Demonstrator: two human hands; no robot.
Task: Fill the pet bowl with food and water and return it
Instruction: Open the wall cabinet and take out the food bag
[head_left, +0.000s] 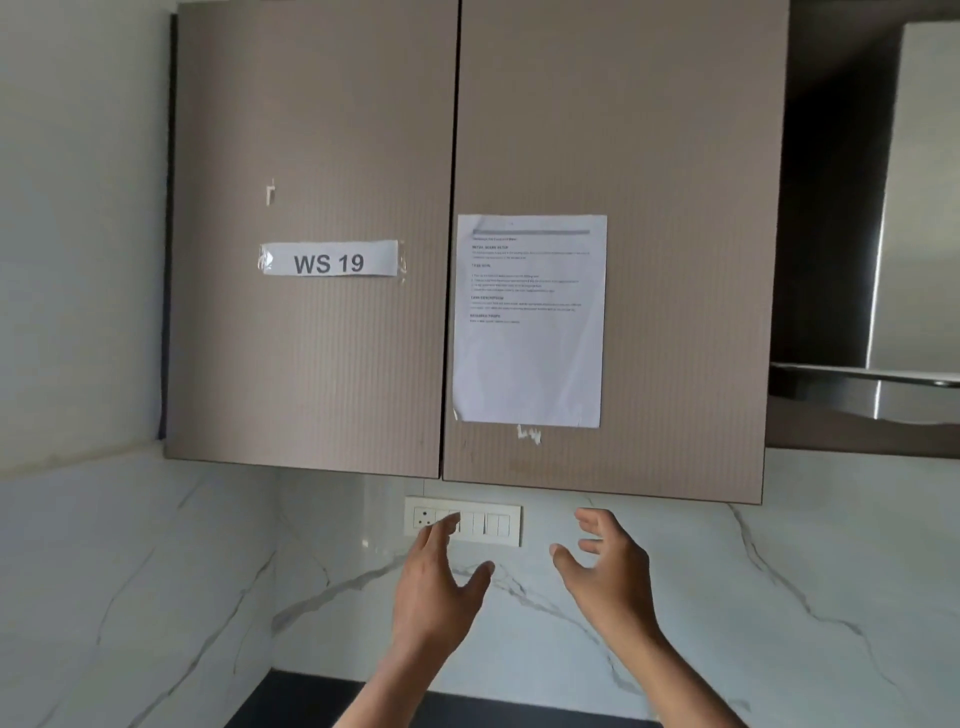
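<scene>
No pet bowl, food or water shows in the head view. Both my hands are raised in front of the marble backsplash (779, 571), below a wall cabinet. My left hand (436, 587) is open with fingers stretched upward, its fingertips in front of the switch plate (501, 522). My right hand (608, 566) is open too, fingers spread and slightly bent, holding nothing. The two hands face each other a short gap apart.
A two-door taupe wall cabinet (675, 156) hangs overhead, both doors closed. Its left door bears a "WS 19" label (330, 258) and its right a printed sheet (530, 322). A steel chimney hood (904, 291) is at right. A dark countertop edge (311, 701) lies below.
</scene>
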